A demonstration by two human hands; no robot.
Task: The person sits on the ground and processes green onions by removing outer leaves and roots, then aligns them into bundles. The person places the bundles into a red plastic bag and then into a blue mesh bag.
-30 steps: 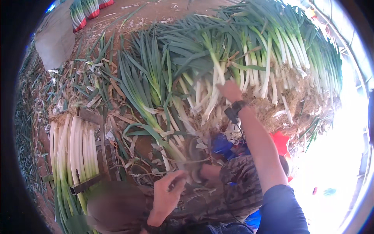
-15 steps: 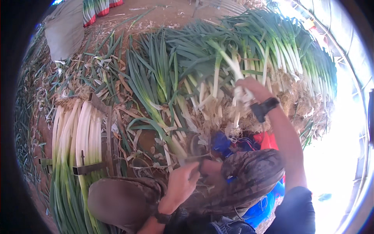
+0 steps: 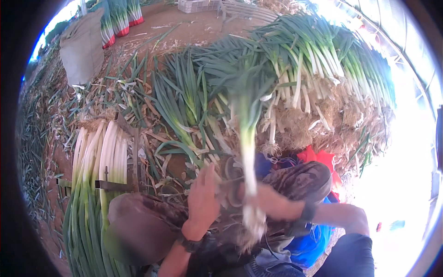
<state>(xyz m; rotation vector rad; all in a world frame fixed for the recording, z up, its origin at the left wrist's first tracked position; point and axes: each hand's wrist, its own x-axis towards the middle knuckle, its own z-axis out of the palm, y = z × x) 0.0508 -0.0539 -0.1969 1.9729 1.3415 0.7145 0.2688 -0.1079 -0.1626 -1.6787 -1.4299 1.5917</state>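
Observation:
In front of my lap a large green onion (image 3: 249, 157) stands nearly upright, leaves up and hairy roots down, blurred by motion. My right hand (image 3: 277, 201) grips its white stem just above the roots. To the left of it, my left hand (image 3: 203, 196) is raised with the fingers stretched upward, slightly blurred, and I see nothing held in it. A few loose green onions (image 3: 182, 124) lie on the ground beyond my left hand. A large pile of unpeeled green onions (image 3: 314, 60) with dirty roots spreads at the far right.
At left, clean white-stemmed green onions (image 3: 94, 161) lie in a metal holder (image 3: 115, 185). Leaf scraps (image 3: 124, 87) litter the ground. Farther off are a grey cloth (image 3: 83, 48), wrapped bundles (image 3: 121, 21) and a pale crate (image 3: 198, 5). Red (image 3: 318, 157) and blue material (image 3: 307, 249) lies by my right leg.
My right hand has brought the green onion from the pile at the right down to my lap, turning it upright. My left hand has lifted slightly and its fingers have straightened. The view has tilted up.

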